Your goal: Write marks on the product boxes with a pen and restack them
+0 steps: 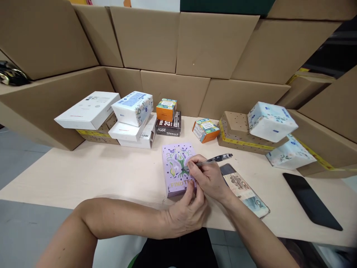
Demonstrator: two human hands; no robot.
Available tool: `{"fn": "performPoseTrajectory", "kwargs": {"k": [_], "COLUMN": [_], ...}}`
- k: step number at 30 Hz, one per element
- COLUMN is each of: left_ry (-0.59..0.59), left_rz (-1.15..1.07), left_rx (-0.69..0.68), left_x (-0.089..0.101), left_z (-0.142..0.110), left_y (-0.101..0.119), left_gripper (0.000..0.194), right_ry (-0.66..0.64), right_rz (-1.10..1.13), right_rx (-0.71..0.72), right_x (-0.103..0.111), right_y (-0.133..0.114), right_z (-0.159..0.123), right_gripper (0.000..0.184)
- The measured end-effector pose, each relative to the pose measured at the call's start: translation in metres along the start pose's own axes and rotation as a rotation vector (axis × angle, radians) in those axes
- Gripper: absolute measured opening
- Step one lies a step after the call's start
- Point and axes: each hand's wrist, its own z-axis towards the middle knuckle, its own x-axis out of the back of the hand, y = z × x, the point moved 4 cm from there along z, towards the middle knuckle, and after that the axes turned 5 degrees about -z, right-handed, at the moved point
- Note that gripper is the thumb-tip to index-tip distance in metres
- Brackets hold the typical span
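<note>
Right grip was clamped on a pen, left grip on the purple box, which we judged light, stiff, best edge-held.

Looks like a makeshift indoor workstation; storeroom or office, cannot tell. Pale desk spans centre; brown cartons wall off upper frame; grey tiled floor shows lower left.

A pale wood-topped desk spreads across the centre. Brown cardboard boxes wall it in from ten o'clock through twelve to two. Grey floor tiles show at eight; a dark green panel edges in near twelve.
</note>
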Motion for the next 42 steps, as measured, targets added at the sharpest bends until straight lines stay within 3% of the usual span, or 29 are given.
{"fn": "performPoseTrajectory", "kwargs": {"k": [5, 17, 26, 33, 35, 37, 39, 42], "left_ry": [0.023, -0.007, 0.052, 0.062, 0.054, 0.044, 0.031, -0.014], "left_rz": [-0.022, -0.004, -0.015, 0.012, 0.034, 0.057, 0.086, 0.146], "left_rx": [0.009, -0.029, 0.021, 0.033, 0.029, 0.017, -0.008, -0.059], "left_x": [0.002, 0.001, 0.004, 0.004, 0.004, 0.004, 0.004, 0.002], "left_z": [0.0, 0.0, 0.002, 0.004, 0.004, 0.005, 0.004, 0.003], "left_y": [-0.004, -0.002, -0.004, -0.005, -0.005, -0.005, -0.005, -0.004], "left_gripper": [0.032, 0.032, 0.029, 0.027, 0.027, 0.026, 0.027, 0.03], "right_ry": [-0.023, -0.021, -0.034, 0.168, 0.259, 0.313, 0.211, -0.232], "right_rz": [-0.056, -0.071, -0.039, 0.217, 0.147, -0.079, -0.345, -0.667], "right_rx": [-0.004, 0.015, 0.031, -0.161, -0.198, -0.225, -0.302, -0.467], "right_x": [0.0, -0.001, 0.0, 0.005, 0.019, 0.038, 0.05, 0.047], "right_y": [-0.001, 0.001, 0.0, 0.012, 0.018, 0.024, 0.036, 0.062], "right_z": [0.001, 0.001, 0.002, -0.002, -0.002, -0.001, 0.002, 0.003], "right_gripper": [0.02, 0.027, 0.024, 0.026, 0.031, 0.035, 0.036, 0.031]}}
